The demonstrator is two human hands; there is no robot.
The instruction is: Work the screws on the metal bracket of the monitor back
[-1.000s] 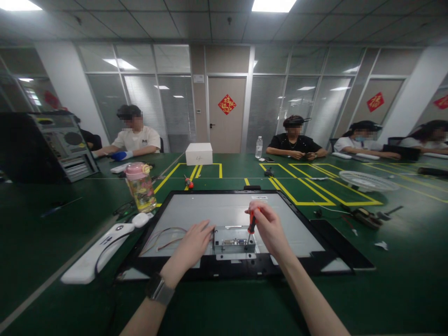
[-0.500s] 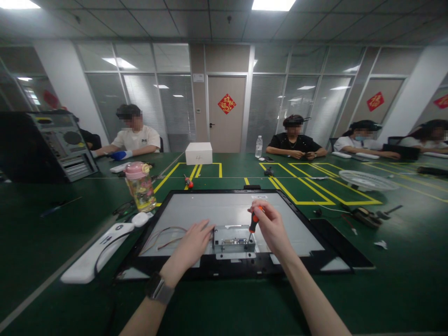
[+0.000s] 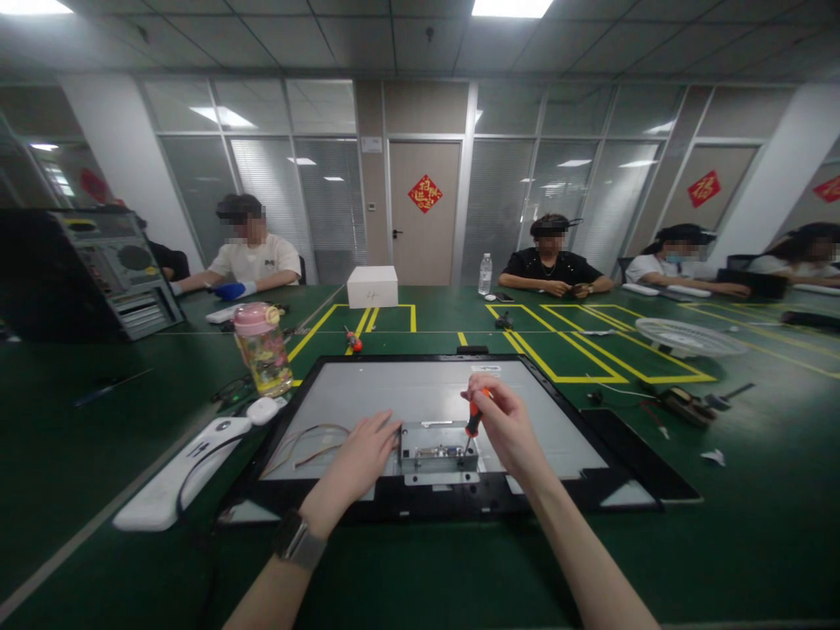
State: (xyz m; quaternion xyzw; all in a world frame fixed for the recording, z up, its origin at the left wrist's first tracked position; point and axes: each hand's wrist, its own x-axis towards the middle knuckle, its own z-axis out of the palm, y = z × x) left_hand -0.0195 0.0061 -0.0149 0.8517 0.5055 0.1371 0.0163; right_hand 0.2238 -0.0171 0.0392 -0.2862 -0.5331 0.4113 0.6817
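A flat monitor panel (image 3: 394, 389) in a black frame lies face down on the green table in front of me. A small metal circuit box (image 3: 438, 451) sits on its near middle. My right hand (image 3: 507, 426) is closed round an orange-and-black screwdriver (image 3: 473, 418), held upright with its tip down at the box's right edge. My left hand (image 3: 360, 462) rests on the panel with fingers stretched out, touching the box's left side. Thin coloured wires (image 3: 308, 442) curl on the panel left of that hand.
A white plastic cover (image 3: 174, 477) with a black cable lies left of the panel, a pink-lidded bottle (image 3: 263, 348) behind it. A computer case (image 3: 85, 273) stands far left. A white box (image 3: 372, 287), another screwdriver (image 3: 354, 341), a fan grille (image 3: 689, 338) and several seated people are beyond.
The screwdriver handle has shifted slightly in my right hand's fingers, as in turning. My left hand has stayed on the panel beside the box.
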